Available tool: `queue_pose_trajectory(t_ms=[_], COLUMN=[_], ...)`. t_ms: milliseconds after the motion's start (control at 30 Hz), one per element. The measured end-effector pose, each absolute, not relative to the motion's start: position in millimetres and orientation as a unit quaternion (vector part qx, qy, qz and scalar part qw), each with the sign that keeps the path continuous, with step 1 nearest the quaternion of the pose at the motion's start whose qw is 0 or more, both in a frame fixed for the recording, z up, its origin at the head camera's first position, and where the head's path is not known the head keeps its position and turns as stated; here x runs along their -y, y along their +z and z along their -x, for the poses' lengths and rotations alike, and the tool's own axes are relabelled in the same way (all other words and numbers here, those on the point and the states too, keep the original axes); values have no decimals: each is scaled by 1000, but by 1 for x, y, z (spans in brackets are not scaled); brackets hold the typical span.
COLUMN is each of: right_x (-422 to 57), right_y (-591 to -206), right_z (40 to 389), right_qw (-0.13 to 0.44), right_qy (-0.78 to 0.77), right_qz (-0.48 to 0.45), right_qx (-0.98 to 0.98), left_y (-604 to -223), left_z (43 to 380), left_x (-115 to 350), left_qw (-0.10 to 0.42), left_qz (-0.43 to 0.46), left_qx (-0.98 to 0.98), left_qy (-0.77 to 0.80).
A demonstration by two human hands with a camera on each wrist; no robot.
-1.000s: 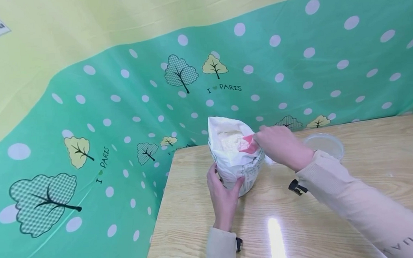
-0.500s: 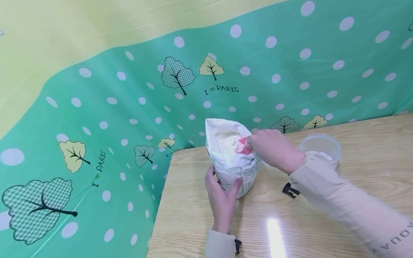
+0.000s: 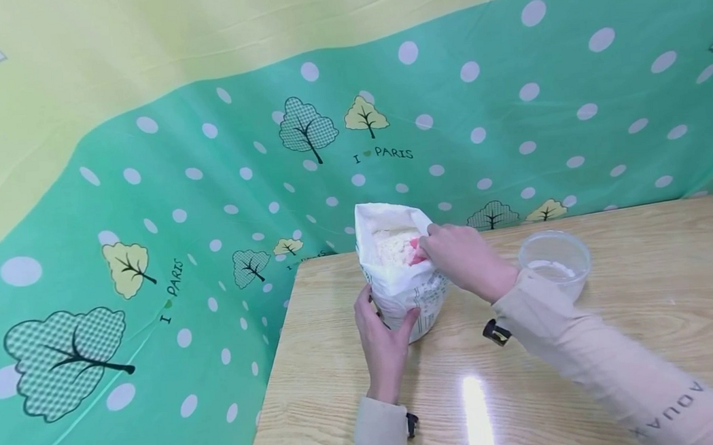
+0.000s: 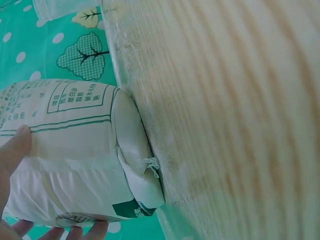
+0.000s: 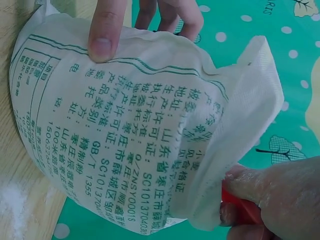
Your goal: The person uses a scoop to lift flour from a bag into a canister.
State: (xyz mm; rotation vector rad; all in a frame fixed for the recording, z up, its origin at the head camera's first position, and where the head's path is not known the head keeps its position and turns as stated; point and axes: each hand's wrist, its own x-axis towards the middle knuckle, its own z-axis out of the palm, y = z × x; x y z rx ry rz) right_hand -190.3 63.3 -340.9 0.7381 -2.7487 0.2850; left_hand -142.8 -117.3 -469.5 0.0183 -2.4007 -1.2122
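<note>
A white woven bag of flour (image 3: 407,304) with green print stands on the table, its mouth gaping. My left hand (image 3: 386,343) grips the bag's lower side, thumb on the near face and fingers round the other side; the left wrist view shows the thumb and several fingertips against the bag (image 4: 75,145). At the bag's mouth my right hand (image 3: 466,260) holds a red scoop (image 3: 416,251), its blade partly sunk in the flour (image 3: 393,246). In the right wrist view the red scoop (image 5: 241,206) shows between curled fingers beside the bag's rim.
Right of the bag, partly behind the right sleeve, stands a clear round bowl (image 3: 556,254) with some white powder in it. White powder (image 5: 14,202) dusts the wooden table (image 3: 317,388). A green dotted cloth (image 3: 238,189) hangs along the table's back and left edges.
My right hand has moved a little left and pushed the scoop deeper into the flour, so less red shows. More of the clear bowl is visible. The left hand keeps its grip.
</note>
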Motion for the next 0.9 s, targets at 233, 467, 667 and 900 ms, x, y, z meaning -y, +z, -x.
queue_pose_trajectory(t_ms=[233, 467, 667, 900], right_x=[-59, -56, -50, -47], right_y=[-346, -350, -354, -358], right_z=[193, 196, 199, 202], right_qw=[165, 178, 190, 185], right_qy=[87, 84, 93, 128], right_qz=[-256, -262, -267, -259], right_qx=[948, 945, 940, 939], left_y=[-469, -470, -469, -469], left_z=[142, 142, 142, 143], left_x=[117, 118, 118, 119], left_qw=[225, 227, 230, 234], left_qz=[-3, 3, 8, 13], left_qx=[869, 869, 871, 872], left_qy=[-440, -440, -434, -431])
